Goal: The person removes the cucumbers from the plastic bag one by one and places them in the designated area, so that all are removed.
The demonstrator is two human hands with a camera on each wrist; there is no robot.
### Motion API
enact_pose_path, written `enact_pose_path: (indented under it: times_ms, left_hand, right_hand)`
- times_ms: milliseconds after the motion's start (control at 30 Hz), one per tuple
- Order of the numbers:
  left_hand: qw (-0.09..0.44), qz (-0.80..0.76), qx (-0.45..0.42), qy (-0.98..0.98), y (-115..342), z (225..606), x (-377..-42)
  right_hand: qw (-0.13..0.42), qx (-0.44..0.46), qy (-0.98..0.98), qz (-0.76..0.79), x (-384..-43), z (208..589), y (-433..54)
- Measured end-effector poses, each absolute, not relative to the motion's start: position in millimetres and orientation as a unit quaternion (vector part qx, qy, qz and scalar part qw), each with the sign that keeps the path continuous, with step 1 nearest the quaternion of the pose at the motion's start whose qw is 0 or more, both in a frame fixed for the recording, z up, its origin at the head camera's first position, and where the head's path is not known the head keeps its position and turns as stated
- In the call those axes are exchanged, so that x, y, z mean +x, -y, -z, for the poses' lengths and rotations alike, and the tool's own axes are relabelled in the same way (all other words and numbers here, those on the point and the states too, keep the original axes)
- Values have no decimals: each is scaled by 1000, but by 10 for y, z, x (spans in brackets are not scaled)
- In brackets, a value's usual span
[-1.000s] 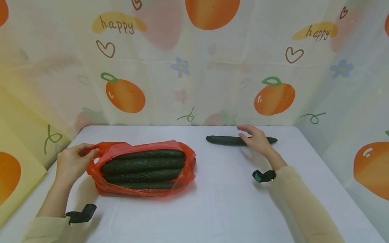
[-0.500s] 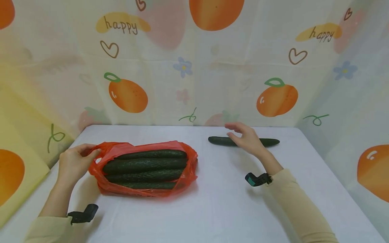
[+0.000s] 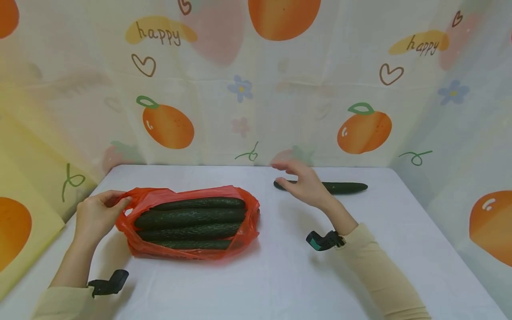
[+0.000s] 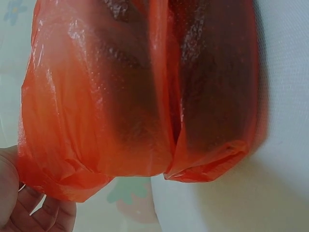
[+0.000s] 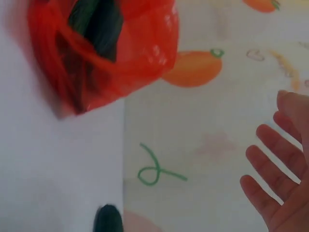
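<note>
A red plastic bag [image 3: 160, 254] lies on its side at the left of the table, its mouth spread to show several dark green cucumbers [image 3: 192, 217] side by side. My left hand [image 3: 95, 218] pinches the bag's upper left edge between thumb and fingers; the left wrist view shows fingers [image 4: 48, 212] behind the red film. One more cucumber [image 3: 346, 187] lies on the table at the back right. Over its left part hovers my right hand [image 3: 302, 184], fingers spread and holding nothing. In the right wrist view the tip of that cucumber [image 5: 108, 220] shows below the hand.
The table has a white cloth [image 3: 280, 275]. Behind and beside it hangs a printed curtain [image 3: 264, 102] with oranges, hearts and flowers, meeting the table's back edge. A black wrist camera [image 3: 326, 241] sits on the right wrist, another camera [image 3: 109, 283] on the left.
My right hand has moved left along the lone cucumber, from its middle to its left end, holding nothing. The left hand, the bag and the cucumbers stay in place.
</note>
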State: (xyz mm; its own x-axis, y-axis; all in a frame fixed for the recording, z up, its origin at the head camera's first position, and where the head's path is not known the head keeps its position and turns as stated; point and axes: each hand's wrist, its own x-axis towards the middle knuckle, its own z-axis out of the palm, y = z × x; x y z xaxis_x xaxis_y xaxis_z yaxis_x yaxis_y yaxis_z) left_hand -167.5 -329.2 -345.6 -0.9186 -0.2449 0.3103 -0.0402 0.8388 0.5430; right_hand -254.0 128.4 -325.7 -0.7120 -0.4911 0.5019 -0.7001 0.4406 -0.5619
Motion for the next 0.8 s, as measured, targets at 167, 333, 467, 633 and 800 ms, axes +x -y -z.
enact_pose_path:
  times_ms: [167,333,467,633,800]
  left_hand:
    - [191,273,74,940,3283,3459,-1676]
    - [188,275,77,940,3278,3468,-1680]
    - [184,277,77,940,3282,3467,-1673]
    - [184,276,81,940,3286,3465,-1678]
    - [178,277,82,941,3282,3467,-1681]
  right_hand:
    - [137,366,835,-388,-2471,3188,-1151]
    - [123,378,826,-400,-2425,3145,-1006]
    - [127,390,814,-410,-2368,3128,-850]
    - [134,408,797,-424,-2263,3128,-644]
    - [121,418,785,-441,-2166,3144,-452]
